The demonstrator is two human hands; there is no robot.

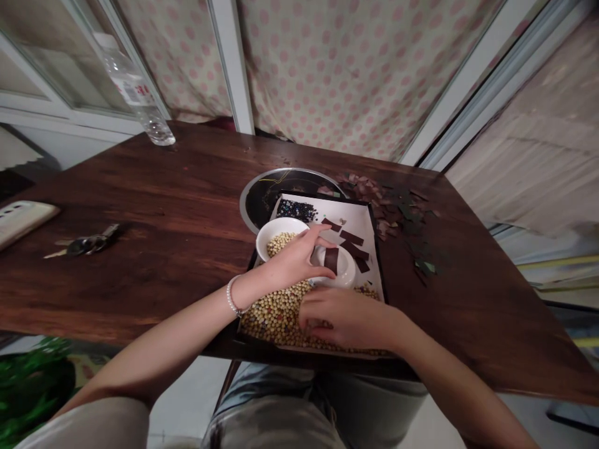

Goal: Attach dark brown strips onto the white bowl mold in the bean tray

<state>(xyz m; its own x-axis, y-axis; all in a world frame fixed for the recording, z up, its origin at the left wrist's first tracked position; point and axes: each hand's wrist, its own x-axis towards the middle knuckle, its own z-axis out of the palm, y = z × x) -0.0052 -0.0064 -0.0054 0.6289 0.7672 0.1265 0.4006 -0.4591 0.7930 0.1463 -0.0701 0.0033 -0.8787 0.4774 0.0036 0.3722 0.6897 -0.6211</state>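
My left hand (292, 259), with a pearl bracelet (232, 296) on its wrist, arches over a small white ceramic piece (344, 274) that has a dark brown strip (331, 260) against it. Its fingers also lie next to a white bowl (274, 237) of pale soybeans. My right hand (346, 318) rests with curled fingers on a heap of mixed soybeans (276, 318). The heap lies in a black-rimmed tray (377, 262) lined with white. Several dark strips (352, 238) and a patch of dark beads (296, 210) lie further back in it.
The tray stands on a dark wooden table (140, 187), over a round black plate (255, 202). Leaf-like scraps (397, 212) lie to its right. Keys (88, 243), a white power strip (23, 221) and a plastic water bottle (133, 87) stand left.
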